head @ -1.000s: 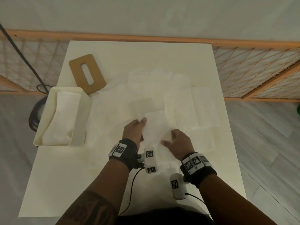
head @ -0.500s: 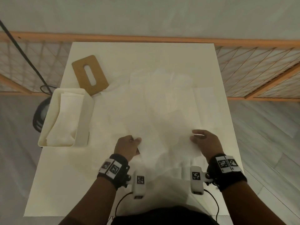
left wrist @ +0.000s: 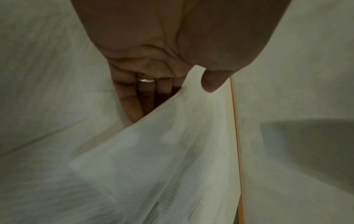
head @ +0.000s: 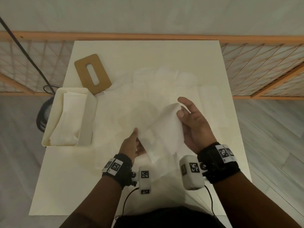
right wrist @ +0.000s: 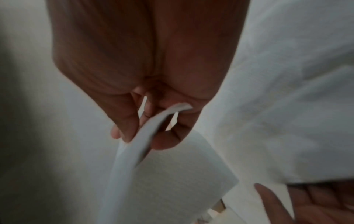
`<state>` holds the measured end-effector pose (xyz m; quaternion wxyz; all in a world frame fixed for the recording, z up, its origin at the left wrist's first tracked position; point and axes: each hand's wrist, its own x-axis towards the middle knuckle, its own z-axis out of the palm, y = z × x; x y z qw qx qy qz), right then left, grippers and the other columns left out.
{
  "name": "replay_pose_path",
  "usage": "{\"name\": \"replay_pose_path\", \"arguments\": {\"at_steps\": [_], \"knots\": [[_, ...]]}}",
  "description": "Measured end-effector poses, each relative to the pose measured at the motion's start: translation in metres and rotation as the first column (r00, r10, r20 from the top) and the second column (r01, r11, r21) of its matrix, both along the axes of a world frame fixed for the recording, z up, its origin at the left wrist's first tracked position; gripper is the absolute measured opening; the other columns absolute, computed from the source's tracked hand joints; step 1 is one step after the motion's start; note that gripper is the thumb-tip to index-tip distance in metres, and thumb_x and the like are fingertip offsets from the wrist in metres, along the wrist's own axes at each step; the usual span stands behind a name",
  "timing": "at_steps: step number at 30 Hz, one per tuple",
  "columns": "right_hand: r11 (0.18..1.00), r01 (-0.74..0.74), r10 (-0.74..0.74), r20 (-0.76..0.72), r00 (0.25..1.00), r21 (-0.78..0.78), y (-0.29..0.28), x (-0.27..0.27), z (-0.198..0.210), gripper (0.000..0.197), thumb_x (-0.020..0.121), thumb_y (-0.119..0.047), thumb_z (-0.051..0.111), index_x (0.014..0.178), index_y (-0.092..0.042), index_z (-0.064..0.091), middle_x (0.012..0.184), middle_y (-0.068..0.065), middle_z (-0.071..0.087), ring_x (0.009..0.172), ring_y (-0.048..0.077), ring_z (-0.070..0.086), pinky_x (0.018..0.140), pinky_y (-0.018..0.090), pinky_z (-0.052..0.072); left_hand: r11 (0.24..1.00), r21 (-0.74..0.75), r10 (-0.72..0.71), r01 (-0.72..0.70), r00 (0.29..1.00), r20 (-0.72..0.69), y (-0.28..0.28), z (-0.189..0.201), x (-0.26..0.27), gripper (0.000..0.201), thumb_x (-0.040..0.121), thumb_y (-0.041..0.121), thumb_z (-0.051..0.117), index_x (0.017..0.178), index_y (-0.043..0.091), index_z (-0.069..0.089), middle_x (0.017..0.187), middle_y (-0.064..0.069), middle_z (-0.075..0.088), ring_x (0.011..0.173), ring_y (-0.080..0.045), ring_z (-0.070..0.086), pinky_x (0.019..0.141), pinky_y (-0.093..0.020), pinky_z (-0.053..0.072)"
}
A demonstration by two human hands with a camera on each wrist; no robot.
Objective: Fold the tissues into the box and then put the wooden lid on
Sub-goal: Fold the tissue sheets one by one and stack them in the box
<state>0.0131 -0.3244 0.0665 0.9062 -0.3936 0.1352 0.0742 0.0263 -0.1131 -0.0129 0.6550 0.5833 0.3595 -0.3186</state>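
The left hand (head: 131, 145) and right hand (head: 192, 124) each pinch one end of the tissue (head: 164, 127). To fold it well, bring the edges together evenly, without pulling hard.

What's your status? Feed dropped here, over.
Left hand and right hand both pinch one thin white tissue, lifted. Cream rectangular box part filled. Brown slotted wooden lid off, nothing blocking.

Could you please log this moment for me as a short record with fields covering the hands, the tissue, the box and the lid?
left hand: pinches one end of the tissue
right hand: pinches the other end
tissue: lifted between both hands above the table
box: open, folded tissues inside, on the table's left
wooden lid: flat on the table beyond the box, not yet fitted
loose tissues: spread over the table's middle
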Motion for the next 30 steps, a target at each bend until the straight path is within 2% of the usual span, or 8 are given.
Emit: {"name": "replay_pose_path", "arguments": {"at_steps": [4, 10, 14, 18, 20, 23, 26, 30], "knots": [[0.971, -0.078, 0.054, -0.111, 0.992, -0.225, 0.027, -0.003, -0.042, 0.024, 0.098, -0.002, 0.06, 0.11, -0.021, 0.07, 0.119, 0.013, 0.062, 0.107, 0.03, 0.059, 0.091, 0.043, 0.054, 0.992, -0.096, 0.077, -0.077, 0.997, -0.004, 0.002, -0.002, -0.005, 0.074, 0.1, 0.069, 0.028, 0.128, 0.011, 0.064, 0.112, -0.009, 0.076, 0.104, -0.025, 0.073, 0.082, -0.04, 0.056], [0.556, -0.355, 0.151, -0.329, 0.932, -0.751, 0.034, -0.012, -0.079, 0.037, 0.099, -0.002, 0.052, 0.104, -0.03, 0.076, 0.117, -0.016, 0.07, 0.108, 0.018, 0.069, 0.09, 0.035, 0.059, 0.994, -0.112, 0.019, -0.013, 0.999, 0.049, 0.007, -0.005, -0.006, 0.08, 0.089, 0.082, 0.03, 0.12, 0.018, 0.066, 0.112, -0.008, 0.076, 0.107, -0.026, 0.072, 0.092, -0.045, 0.057], [0.38, -0.397, 0.183, -0.353, 0.918, -0.836, 0.038, -0.01, -0.085, 0.038, 0.099, -0.001, 0.049, 0.108, -0.029, 0.074, 0.123, -0.012, 0.066, 0.113, 0.01, 0.062, 0.097, 0.025, 0.051, 0.991, 0.101, -0.109, 0.093, 0.98, 0.166, 0.004, -0.011, -0.004, 0.039, 0.091, 0.043, 0.072, 0.108, 0.008, 0.07, 0.107, -0.016, 0.076, 0.097, -0.033, 0.074, 0.088, -0.053, 0.06], [0.25, -0.324, 0.026, -0.329, 0.944, -0.912, 0.032, -0.011, -0.07, 0.033, 0.097, -0.032, 0.065, 0.129, -0.025, 0.061, 0.123, -0.007, 0.062, 0.092, 0.005, 0.06, 0.075, 0.011, 0.043, 0.987, 0.148, -0.089, 0.06, 0.976, 0.197, -0.001, -0.012, -0.008, 0.022, 0.086, 0.028, 0.074, 0.1, 0.011, 0.073, 0.096, -0.01, 0.077, 0.093, -0.034, 0.074, 0.086, -0.054, 0.06], [0.285, -0.348, -0.121, -0.394, 0.911, -0.893, 0.026, -0.022, -0.059, 0.061, 0.089, -0.06, 0.067, 0.135, -0.024, 0.053, 0.121, -0.004, 0.062, 0.098, 0.013, 0.062, 0.079, 0.022, 0.047, 0.997, -0.016, 0.082, -0.08, 0.976, 0.2, -0.01, -0.004, -0.013, 0.014, 0.094, 0.018, 0.07, 0.105, 0.01, 0.071, 0.102, -0.01, 0.077, 0.098, -0.031, 0.073, 0.086, -0.047, 0.061], [0.68, -0.51, 0.016, -0.684, 0.729, -0.528, 0.021, -0.038, -0.045, 0.089, 0.076, -0.082, 0.063, 0.136, -0.016, 0.054, 0.12, 0.004, 0.069, 0.104, 0.021, 0.07, 0.088, 0.037, 0.055, 0.947, -0.247, 0.258, -0.207, 0.946, 0.195, -0.024, 0.016, -0.024, 0.018, 0.098, 0.013, 0.063, 0.114, 0.006, 0.067, 0.111, -0.011, 0.076, 0.105, -0.028, 0.073, 0.085, -0.04, 0.058], [0.947, -0.287, 0.141, -0.61, 0.78, -0.147, 0.018, -0.044, -0.042, 0.058, 0.09, -0.048, 0.072, 0.129, -0.006, 0.064, 0.124, 0.017, 0.071, 0.113, 0.03, 0.07, 0.09, 0.039, 0.059, 0.919, -0.345, 0.269, -0.19, 0.943, 0.197, -0.031, 0.025, -0.035, 0.025, 0.097, 0.011, 0.064, 0.121, 0.005, 0.065, 0.118, -0.012, 0.073, 0.111, -0.029, 0.071, 0.089, -0.04, 0.056], [0.931, -0.212, 0.063, -0.444, 0.894, -0.296, -0.001, -0.048, -0.057, 0.042, 0.092, -0.017, 0.072, 0.132, -0.007, 0.06, 0.12, 0.012, 0.074, 0.111, 0.03, 0.071, 0.096, 0.048, 0.058, 0.926, -0.351, 0.212, -0.139, 0.961, 0.177, -0.01, 0.022, -0.041, 0.019, 0.077, 0.018, 0.075, 0.093, 0.009, 0.079, 0.103, -0.011, 0.077, 0.1, -0.03, 0.072, 0.08, -0.037, 0.058]]}}
